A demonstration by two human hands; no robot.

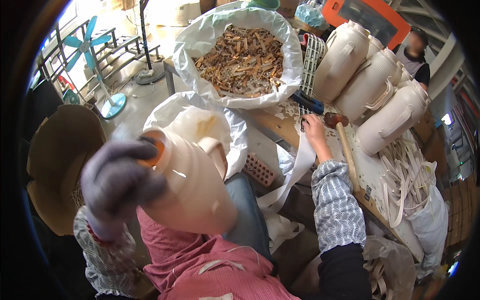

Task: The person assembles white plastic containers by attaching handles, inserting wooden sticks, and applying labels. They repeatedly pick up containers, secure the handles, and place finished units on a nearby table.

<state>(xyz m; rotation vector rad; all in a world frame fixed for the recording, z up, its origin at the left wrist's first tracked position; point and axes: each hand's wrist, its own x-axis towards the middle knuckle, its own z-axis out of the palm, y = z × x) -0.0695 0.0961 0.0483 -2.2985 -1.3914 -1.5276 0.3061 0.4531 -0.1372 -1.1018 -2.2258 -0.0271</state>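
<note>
My left hand (122,182), in a grey glove and blurred by motion, grips the open top of a beige thermos jug body (197,192). The jug leans across my lap, with its side handle (215,152) toward the bench and orange showing inside its mouth. On the bench, my bare right hand (315,132) has its fingers closed at the lower end of a strip of small metal parts (312,62). A pale tape (295,175) hangs down from beside that hand. Just above its fingers lies a blue-and-black tool (307,102); a wooden-handled mallet (345,145) lies to its right.
Several beige jugs (400,120) lie tilted at the bench's right, beside a bundle of pale straps (400,182). A white-lined tub of small brown pieces (240,60) stands ahead, a lined bin (235,135) below it. Left are a cardboard box (60,160) and a fan (87,45). A person (417,55) is far right.
</note>
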